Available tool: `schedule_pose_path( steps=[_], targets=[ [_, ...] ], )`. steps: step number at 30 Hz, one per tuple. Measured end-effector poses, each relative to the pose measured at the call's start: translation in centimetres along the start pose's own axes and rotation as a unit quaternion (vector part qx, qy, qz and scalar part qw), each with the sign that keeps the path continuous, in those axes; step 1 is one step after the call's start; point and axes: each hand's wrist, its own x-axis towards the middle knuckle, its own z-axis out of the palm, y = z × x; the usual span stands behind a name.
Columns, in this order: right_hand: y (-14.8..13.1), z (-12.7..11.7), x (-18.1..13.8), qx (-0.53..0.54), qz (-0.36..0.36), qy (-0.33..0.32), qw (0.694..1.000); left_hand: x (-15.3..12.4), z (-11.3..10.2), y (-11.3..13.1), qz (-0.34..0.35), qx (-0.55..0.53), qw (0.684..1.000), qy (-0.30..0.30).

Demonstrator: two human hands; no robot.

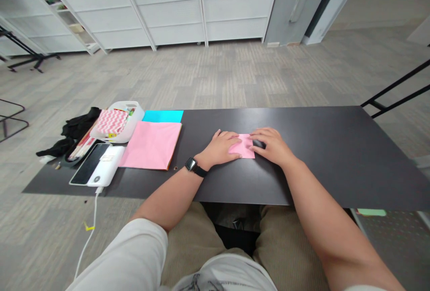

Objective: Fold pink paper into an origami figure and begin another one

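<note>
Where both hands (pixel 221 147) (pixel 273 145) rest, pink paper (pixel 244 148) lies — edges covered.

Open tabletop (pixel 336 156) extends right of the right hand (pixel 273 146). Left of the left hand (pixel 220 148), pink sheets (pixel 151 145), a white tray (pixel 129 133) and a phone (pixel 88 169) obstruct passage.

Pink folded paper (pixel 242 147); black table (pixel 319 156); red-white chevron paper (pixel 112 121).

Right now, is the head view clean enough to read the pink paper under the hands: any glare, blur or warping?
Head view: soft, even light, no glare on the dark table; the pink paper is sharp, partly covered by the left hand and right hand, shadows faint. Head view, edges: wide-angle warping splays the white cabinets.
</note>
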Motion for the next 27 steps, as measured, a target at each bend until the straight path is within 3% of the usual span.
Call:
schedule_pose_path(
  steps=[6, 14, 21, 27],
  targets=[
    [-0.2, 0.8, -0.2, -0.021, 0.021, -0.048, 0.998, -0.1, -1.0, -0.5, 0.005, -0.005, 1.000, -0.022],
    [-0.1, 0.6, -0.2, -0.029, 0.028, -0.056, 0.998, -1.4, -3.3, -4.4, -0.083, 0.031, 0.995, -0.046],
    [-0.3, 0.9, 0.0, -0.036, 0.032, -0.045, 0.998, -0.9, -3.6, -4.1, -0.128, 0.018, 0.990, 0.056],
    [-0.6, 1.4, 0.6, -0.053, 0.036, -0.015, 0.998, -0.2, -2.2, -3.9, -0.111, 0.031, 0.991, 0.069]
  ],
)
